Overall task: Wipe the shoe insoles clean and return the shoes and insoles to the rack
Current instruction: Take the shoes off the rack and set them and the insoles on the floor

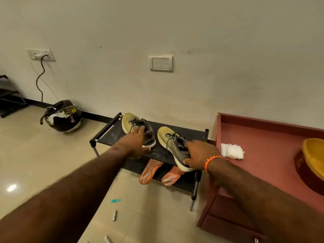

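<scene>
Two grey sneakers with yellowish soles lie on the top shelf of a low black shoe rack (108, 132) against the wall. My left hand (135, 142) grips the left shoe (133, 122) around its heel and collar. My right hand (201, 155) holds the right shoe (168, 137) at its heel, which hangs over the rack's front edge. On the lower shelf, two orange insoles, the left insole (149, 171) and the right insole (171, 176), stick out toward me. A folded white cloth (231, 151) rests on the reddish cabinet to the right.
A reddish cabinet (263, 146) stands right of the rack with a yellow-lined basket (312, 162) on top. A motorcycle helmet (63, 116) sits on the floor to the left. Small items litter the tiles: a teal piece (115, 200) and a small tube (114, 215).
</scene>
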